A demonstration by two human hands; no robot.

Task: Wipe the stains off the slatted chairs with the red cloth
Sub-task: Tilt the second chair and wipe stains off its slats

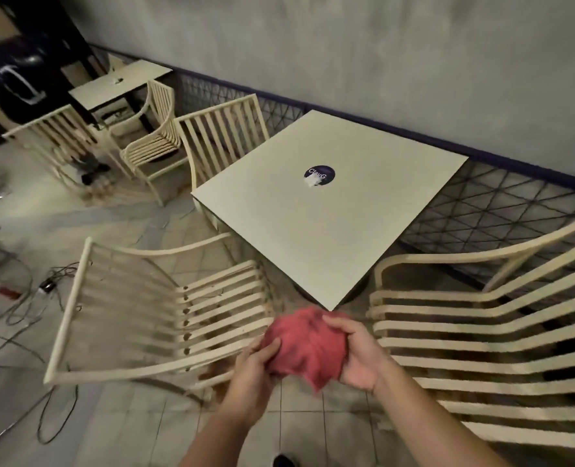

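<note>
Cloth work comes first, I think: the red cloth (308,345) is bunched up between both hands, in front of my body and above the floor tiles (299,433). My left hand (256,362) grips its left side with curled fingers, and my right hand (357,352) grips its right side, thumb on top. I would fold the cloth into a neat pad now, so a flat, clean face can rub along each slat. The left slatted chair (212,298) sits just left of the hands. Its seat seems to have brown marks near the back, but the light is dim and I cannot be sure. The right slatted chair (464,335) is just right of the hands. Beyond the hands stands a square table (313,230), its corner close to the cloth, so I would swing wide of it. Loose cables (27,298) lie on the floor far to the left, easy to trip on.
</note>
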